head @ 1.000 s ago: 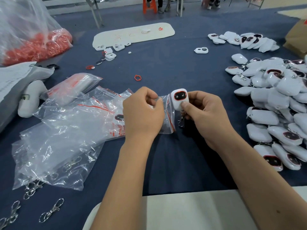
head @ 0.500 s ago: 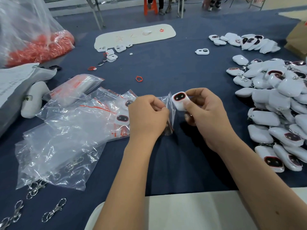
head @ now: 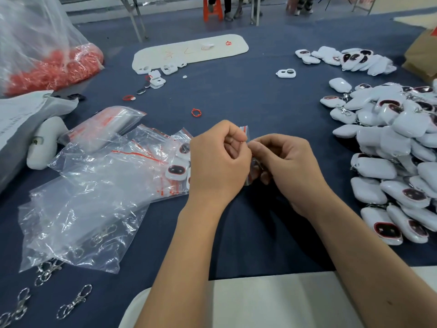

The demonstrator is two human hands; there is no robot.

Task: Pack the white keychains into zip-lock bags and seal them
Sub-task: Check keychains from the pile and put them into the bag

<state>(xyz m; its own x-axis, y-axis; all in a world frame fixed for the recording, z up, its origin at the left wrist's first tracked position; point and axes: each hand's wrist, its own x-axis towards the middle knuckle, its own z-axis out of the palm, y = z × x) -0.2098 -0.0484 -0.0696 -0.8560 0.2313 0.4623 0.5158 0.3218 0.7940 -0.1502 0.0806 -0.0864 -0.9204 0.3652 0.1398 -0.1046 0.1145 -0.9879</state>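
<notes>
Both hands, left [head: 218,162] and right [head: 287,163], pinch the small clear red-striped zip-lock bag [head: 246,132] above the dark blue surface [head: 236,95].

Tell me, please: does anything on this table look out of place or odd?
Mostly stray parts. A loose red ring lies alone on the blue cloth, away from the bag of red rings. One empty white shell lies apart from the keychain pile. Metal clasps lie scattered at the near left. Nothing looks damaged.
</notes>
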